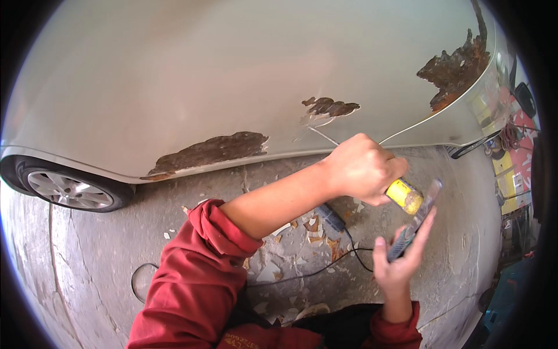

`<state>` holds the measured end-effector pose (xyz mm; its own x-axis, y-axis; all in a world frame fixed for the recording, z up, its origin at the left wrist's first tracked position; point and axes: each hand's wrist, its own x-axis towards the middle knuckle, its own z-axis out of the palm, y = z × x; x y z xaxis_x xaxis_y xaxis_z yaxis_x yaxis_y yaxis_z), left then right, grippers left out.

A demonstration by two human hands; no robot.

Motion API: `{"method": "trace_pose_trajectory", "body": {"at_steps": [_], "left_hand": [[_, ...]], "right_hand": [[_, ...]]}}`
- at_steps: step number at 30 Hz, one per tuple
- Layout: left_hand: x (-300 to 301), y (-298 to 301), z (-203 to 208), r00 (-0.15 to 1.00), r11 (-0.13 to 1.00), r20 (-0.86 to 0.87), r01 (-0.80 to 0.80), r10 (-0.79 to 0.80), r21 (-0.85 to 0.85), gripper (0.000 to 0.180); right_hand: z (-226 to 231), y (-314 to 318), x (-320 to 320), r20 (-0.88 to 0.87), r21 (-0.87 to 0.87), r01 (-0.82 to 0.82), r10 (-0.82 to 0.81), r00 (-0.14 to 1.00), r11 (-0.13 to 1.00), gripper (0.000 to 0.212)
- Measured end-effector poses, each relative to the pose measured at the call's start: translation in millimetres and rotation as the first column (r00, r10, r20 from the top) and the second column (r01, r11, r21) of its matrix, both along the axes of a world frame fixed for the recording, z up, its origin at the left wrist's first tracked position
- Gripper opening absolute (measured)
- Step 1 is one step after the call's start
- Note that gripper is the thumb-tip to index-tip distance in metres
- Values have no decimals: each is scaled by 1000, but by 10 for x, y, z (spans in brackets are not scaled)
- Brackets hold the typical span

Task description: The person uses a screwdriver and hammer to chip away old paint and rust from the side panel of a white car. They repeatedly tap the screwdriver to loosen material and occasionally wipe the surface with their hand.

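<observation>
Your right hand (398, 256) is nearest you, fingers loosely curled around a slim dark-handled scraper (414, 224) with its blade pointing up. Your left hand (363, 168) is clamped on a yellow-handled tool (405, 196), its thin shaft running up to the rust patch (328, 107) on the pale car panel (174, 75). Keep that tip shallow and work from the flaking edge so you don't gouge sound paint. Paint chips (308, 232) and a black cable (325, 267) litter the concrete floor (87, 262); a wheel (70, 191) sits far left.
</observation>
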<state>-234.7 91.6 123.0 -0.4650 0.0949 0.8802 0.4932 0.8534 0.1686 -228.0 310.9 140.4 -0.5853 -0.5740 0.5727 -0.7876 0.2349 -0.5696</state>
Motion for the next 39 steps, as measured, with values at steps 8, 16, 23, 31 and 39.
{"method": "trace_pose_trajectory", "body": {"at_steps": [8, 16, 23, 31, 39], "left_hand": [[-27, -8, -47, 999, 999, 14, -49, 49, 14, 29], [-72, -120, -296, 993, 994, 100, -78, 70, 73, 28], [7, 73, -66, 999, 999, -11, 34, -34, 1, 30], [17, 38, 13, 996, 999, -78, 33, -32, 10, 36], [-29, -1, -71, 994, 999, -111, 1, 3, 39, 32]], "right_hand": [[-7, 344, -221, 29, -399, -92, 112, 993, 912, 92], [19, 207, -139, 25, -132, -17, 20, 999, 991, 99], [141, 360, -124, 10, -330, 87, -88, 996, 940, 92], [-44, 335, -187, -252, 71, -45, 61, 966, 996, 78], [39, 390, -144, -137, -136, -104, 86, 987, 985, 69]]}}
